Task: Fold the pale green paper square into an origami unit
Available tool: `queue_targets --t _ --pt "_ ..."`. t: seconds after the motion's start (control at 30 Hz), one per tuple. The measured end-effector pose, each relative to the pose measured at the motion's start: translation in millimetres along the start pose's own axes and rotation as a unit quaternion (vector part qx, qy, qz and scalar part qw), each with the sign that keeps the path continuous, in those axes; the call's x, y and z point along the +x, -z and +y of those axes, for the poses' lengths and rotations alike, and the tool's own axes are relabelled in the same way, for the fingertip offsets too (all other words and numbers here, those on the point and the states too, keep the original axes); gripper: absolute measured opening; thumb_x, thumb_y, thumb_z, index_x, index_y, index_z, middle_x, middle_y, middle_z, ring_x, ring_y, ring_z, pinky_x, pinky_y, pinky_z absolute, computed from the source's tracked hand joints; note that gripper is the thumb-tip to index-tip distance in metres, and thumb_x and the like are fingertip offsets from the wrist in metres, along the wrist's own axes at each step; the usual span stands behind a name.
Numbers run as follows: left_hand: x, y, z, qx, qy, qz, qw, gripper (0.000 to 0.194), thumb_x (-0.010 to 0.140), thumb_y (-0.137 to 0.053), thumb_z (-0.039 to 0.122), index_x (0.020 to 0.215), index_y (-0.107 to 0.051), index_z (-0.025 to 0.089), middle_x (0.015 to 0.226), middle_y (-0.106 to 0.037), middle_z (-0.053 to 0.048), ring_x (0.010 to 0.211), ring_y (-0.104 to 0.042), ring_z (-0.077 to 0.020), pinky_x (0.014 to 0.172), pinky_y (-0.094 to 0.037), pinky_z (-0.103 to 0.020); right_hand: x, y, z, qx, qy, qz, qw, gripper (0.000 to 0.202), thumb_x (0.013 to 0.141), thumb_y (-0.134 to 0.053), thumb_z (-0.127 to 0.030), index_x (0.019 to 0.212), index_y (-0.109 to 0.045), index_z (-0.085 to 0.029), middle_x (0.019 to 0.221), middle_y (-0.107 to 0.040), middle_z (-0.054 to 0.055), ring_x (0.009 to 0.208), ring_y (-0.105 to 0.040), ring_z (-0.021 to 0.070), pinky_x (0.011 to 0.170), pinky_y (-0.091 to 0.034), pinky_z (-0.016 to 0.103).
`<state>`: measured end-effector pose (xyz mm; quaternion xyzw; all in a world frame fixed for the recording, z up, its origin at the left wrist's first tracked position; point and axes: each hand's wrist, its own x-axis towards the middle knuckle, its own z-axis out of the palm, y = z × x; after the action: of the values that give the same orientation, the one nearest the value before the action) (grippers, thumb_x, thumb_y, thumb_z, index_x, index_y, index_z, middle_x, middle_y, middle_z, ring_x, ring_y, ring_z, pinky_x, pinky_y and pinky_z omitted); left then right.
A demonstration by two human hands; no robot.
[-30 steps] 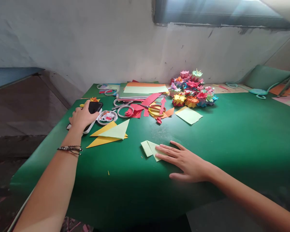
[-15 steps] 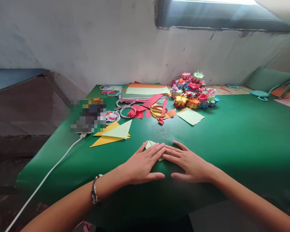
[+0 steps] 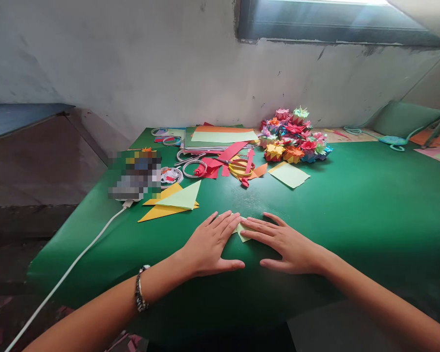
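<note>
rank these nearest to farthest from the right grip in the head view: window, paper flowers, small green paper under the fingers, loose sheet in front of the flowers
From the right grip:
1. Small green paper: touching, under the fingertips.
2. Loose sheet: ahead, lying flat.
3. Paper flowers: ahead, behind that sheet.
4. Window: high up, beyond the flowers.

The left forearm (image 3: 91,313) and right forearm (image 3: 381,298) are bare and slim, ending in bare hands (image 3: 210,247) with slender fingers. Around the left wrist sits a narrow bracelet in mottled black and pale grey (image 3: 141,292), with a small white section at its upper end; its material is too small to tell.
</note>
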<state>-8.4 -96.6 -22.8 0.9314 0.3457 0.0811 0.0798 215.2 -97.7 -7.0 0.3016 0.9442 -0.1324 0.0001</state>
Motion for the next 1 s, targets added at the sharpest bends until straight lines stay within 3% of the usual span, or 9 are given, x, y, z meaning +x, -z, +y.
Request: queue_targets --t 0.1,0.23,0.37,0.57,1.0 --pt "-1 -0.1 -2 -0.004 -0.010 0.000 1.000 0.078 0.074 -0.035 0.062 0.130 -0.025 0.009 0.136 -0.030 -0.010 0.127 -0.021 -0.0193 0.104 -0.017 -0.039 1 -1 -2 0.003 -0.011 0.025 1.000 0.054 0.081 -0.041 -0.040 0.130 -0.029 -0.024 0.137 -0.029 0.006 0.125 -0.027 0.0178 0.102 -0.016 0.043" --pt "-1 -0.5 -5 -0.003 -0.018 0.010 1.000 0.079 0.073 -0.037 0.062 0.131 -0.023 0.010 0.137 -0.029 -0.010 0.126 -0.022 -0.0187 0.104 -0.017 -0.038 7 -6 -10 -0.002 -0.045 0.084 0.995 0.056 0.082 -0.039 -0.037 0.133 -0.023 -0.019 0.131 -0.040 0.009 0.119 -0.037 0.0180 0.097 -0.026 0.040" --pt "-1 -1.8 -5 0.005 -0.027 0.014 1.000 0.081 0.072 -0.036 0.063 0.130 -0.024 0.008 0.137 -0.028 -0.010 0.127 -0.022 -0.0191 0.105 -0.014 -0.038 14 -12 -20 -0.052 -0.062 0.112 0.990 0.064 0.081 -0.039 -0.041 0.135 -0.016 -0.015 0.132 -0.038 0.012 0.117 -0.037 0.0222 0.091 -0.031 0.041" --pt "0 -1.1 -5 0.010 -0.026 0.006 1.000 0.082 0.072 -0.036 0.062 0.131 -0.023 0.007 0.136 -0.029 -0.010 0.126 -0.023 -0.0192 0.105 -0.011 -0.038 14 -19 -21 -0.101 -0.066 0.112 0.986 0.070 0.081 -0.039 -0.041 0.136 -0.006 -0.012 0.134 -0.034 0.012 0.119 -0.035 0.0225 0.089 -0.030 0.042" --pt "-1 1.2 -8 -0.004 -0.017 -0.009 1.000 0.077 0.074 -0.032 0.062 0.131 -0.023 0.012 0.138 -0.027 -0.007 0.127 -0.020 -0.0190 0.105 -0.009 -0.037 4 -26 -15 -0.134 -0.071 0.110 0.982 0.061 0.084 -0.033 -0.040 0.136 -0.010 -0.017 0.135 -0.031 0.007 0.121 -0.033 0.0194 0.095 -0.020 0.043"
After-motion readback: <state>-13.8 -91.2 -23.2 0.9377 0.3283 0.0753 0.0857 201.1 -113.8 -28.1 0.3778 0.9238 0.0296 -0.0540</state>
